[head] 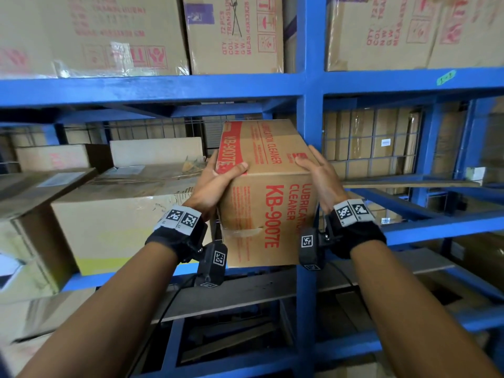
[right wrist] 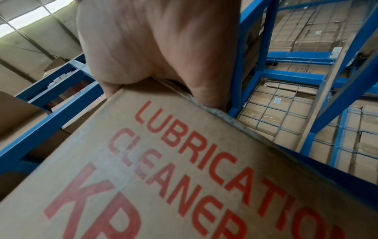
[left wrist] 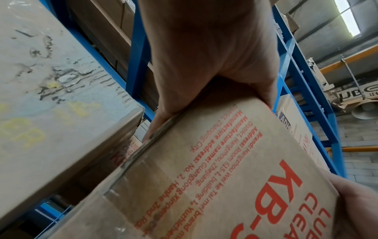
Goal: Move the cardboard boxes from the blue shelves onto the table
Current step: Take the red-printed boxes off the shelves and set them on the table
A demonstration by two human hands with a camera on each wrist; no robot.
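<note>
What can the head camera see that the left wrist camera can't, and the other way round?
Only the head view shows both wrist cameras, the right hand fully, and the shelf's top row of big cartons. Only the left wrist view shows the small red address print and a skylight. Both show the left hand gripping the KB-9007E lubrication cleaner box and the blue shelves.

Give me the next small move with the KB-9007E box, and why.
Probably draw the KB-9007E box straight back toward the body. The left hand and right hand grip its top corners, and it sits close beside the blue upright with a larger carton on its left, so a sideways swing would likely snag.
</note>
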